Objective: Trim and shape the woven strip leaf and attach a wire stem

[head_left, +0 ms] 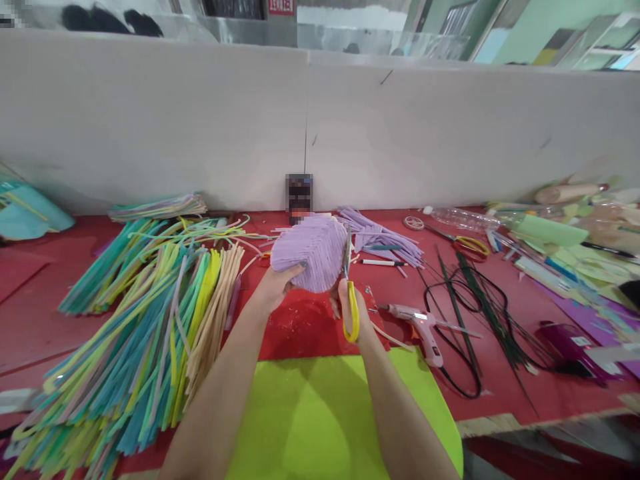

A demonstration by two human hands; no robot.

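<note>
A purple leaf shape made of pipe cleaners (313, 253) is held up over the red table in the middle of the view. My left hand (281, 285) grips its lower left side, thumb on top. My right hand (350, 307) is closed around yellow-handled scissors (353, 300), whose blades point up along the leaf's right edge. Whether the blades touch the leaf I cannot tell. Behind and to the right lies a bundle of loose purple pipe cleaners (385, 240), with a white marker (383, 263) beside it.
Many coloured pipe cleaners (135, 353) are heaped on the left. At right lie a pink glue gun (420, 327) with its black cord, green stems (485, 307) and a second pair of scissors (470, 247). A white partition (200, 120) stands behind the red table (500, 393).
</note>
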